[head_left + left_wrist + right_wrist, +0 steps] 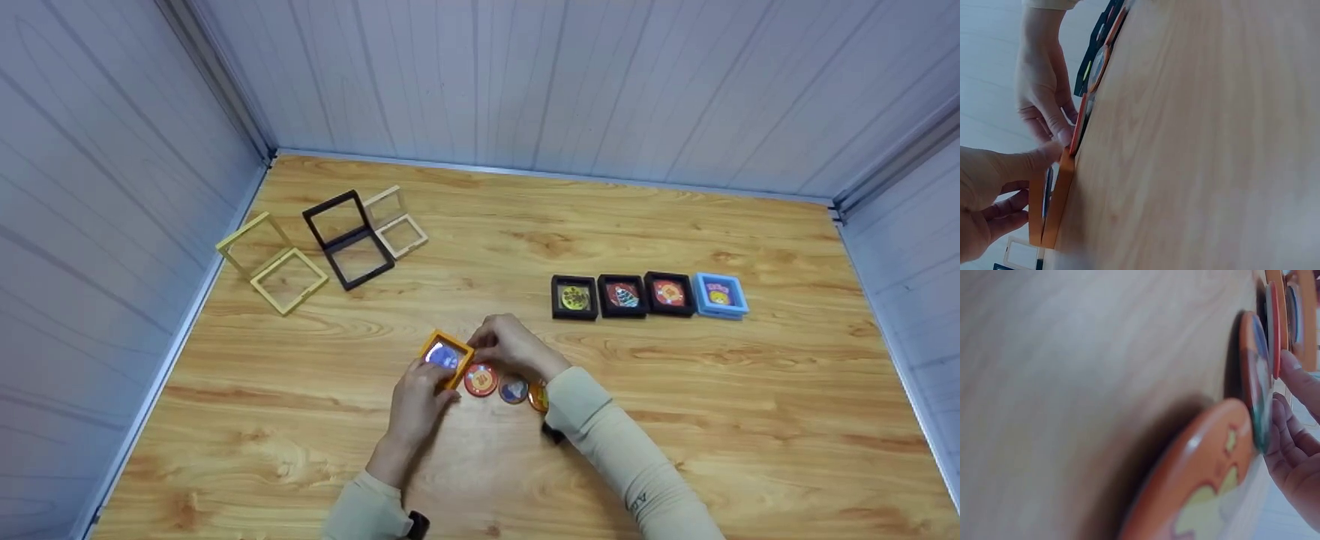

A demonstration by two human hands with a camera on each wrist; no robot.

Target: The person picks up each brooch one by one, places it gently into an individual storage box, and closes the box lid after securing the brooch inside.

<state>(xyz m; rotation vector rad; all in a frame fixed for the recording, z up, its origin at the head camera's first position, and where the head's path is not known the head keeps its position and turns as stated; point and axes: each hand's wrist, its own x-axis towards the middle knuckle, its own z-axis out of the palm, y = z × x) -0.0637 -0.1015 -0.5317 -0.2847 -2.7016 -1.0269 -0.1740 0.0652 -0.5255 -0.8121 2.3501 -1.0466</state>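
An orange display frame, its two hinged halves slightly apart, has a blue-purple round badge inside. My left hand grips the upper half, thumb on one side and fingers on the other. At the frame's right corner, my right hand holds the lower half's edge between thumb and fingers. Close by on the table lies a red round badge, then a dark picture badge and an orange badge with a yellow figure, partly under the right sleeve. The right wrist view shows this orange badge large.
At the back left stand open frames: yellow, black and cream. To the right, a row of closed frames holds badges: black frames and a light-blue frame. Pale panels wall the wooden table.
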